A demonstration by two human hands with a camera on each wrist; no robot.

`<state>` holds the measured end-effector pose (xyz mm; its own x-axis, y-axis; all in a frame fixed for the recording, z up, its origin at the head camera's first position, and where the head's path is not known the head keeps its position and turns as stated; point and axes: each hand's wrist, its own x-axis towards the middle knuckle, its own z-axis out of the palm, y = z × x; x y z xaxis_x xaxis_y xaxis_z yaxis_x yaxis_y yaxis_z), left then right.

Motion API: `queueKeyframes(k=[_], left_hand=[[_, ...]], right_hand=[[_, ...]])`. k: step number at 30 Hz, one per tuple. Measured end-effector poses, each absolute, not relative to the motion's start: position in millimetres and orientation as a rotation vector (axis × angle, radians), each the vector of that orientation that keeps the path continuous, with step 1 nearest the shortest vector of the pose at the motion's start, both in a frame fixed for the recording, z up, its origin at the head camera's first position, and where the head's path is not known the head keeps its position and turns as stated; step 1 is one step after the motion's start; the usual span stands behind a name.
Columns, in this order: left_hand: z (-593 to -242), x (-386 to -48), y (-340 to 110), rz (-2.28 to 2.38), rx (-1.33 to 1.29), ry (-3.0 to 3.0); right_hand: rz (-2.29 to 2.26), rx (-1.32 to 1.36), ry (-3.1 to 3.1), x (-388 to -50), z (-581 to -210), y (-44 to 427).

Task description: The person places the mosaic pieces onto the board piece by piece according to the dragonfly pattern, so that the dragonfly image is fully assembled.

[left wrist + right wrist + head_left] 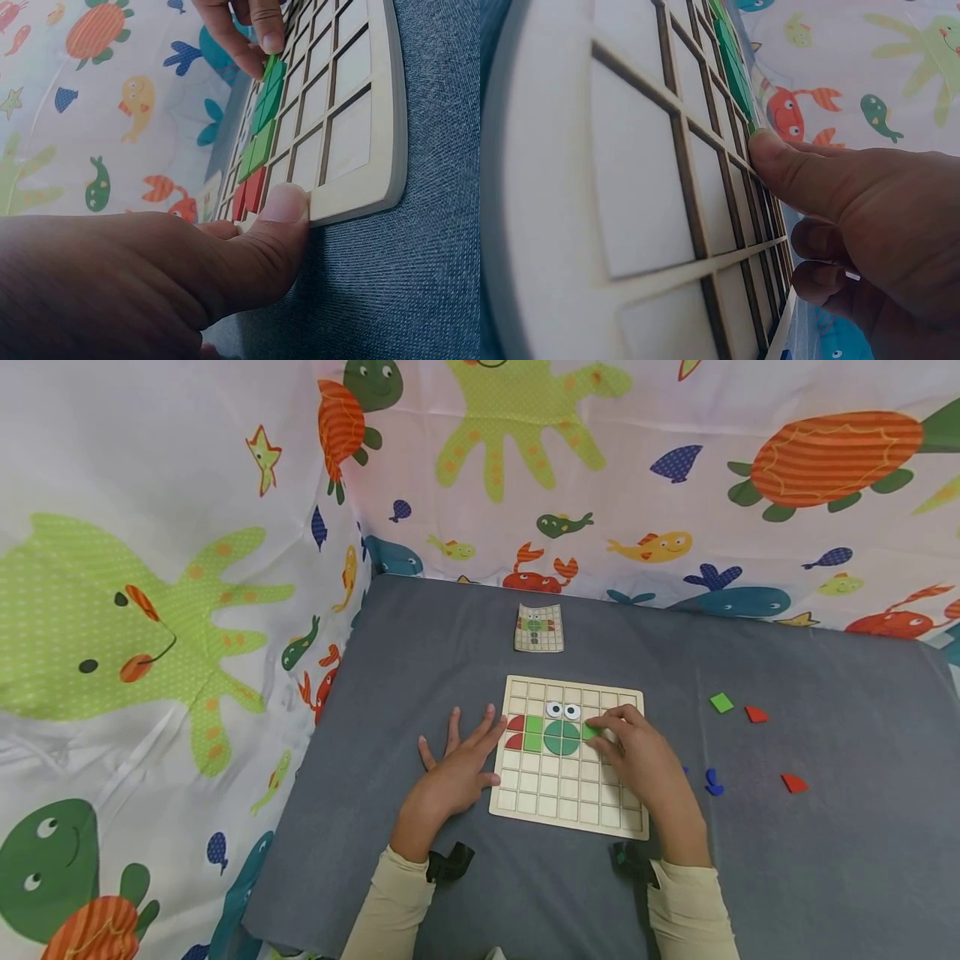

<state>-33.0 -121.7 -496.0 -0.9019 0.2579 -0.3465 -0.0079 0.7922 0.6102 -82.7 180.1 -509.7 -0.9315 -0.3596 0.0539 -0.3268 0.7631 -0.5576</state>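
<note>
1. Head view: a light-green tile (590, 732) is pinched in the right hand's (641, 756) fingertips, at three o'clock from the dark-green circle (562, 737) on the board (555, 787).
2. The board's nine-o'clock edge is touched by the left hand (452, 781), fingers spread, nothing clasped.
3. Left wrist view: the board's rim is pressed by the thumb; red tiles (256, 191) are seen at ten o'clock from it.
4. Right wrist view: the pinched tile is mostly hidden by the thumb.

Spotting dark-green quarter-circle pieces (553, 727) near centre, light-green square pieces (533, 725) and red quarter-circles (516, 724) further left, pale wooden grid board (551, 785), orange-striped printed fabric turtle (836, 453) upper right!
</note>
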Motion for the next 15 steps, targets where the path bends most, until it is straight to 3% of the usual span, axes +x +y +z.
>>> queueKeyframes(k=[15], left_hand=[[-492.9, -33.0, -120.9, 0.871, 0.187, 2.567]], right_hand=[[-0.889, -0.531, 2.899, -81.9, -508.9, 179.6]])
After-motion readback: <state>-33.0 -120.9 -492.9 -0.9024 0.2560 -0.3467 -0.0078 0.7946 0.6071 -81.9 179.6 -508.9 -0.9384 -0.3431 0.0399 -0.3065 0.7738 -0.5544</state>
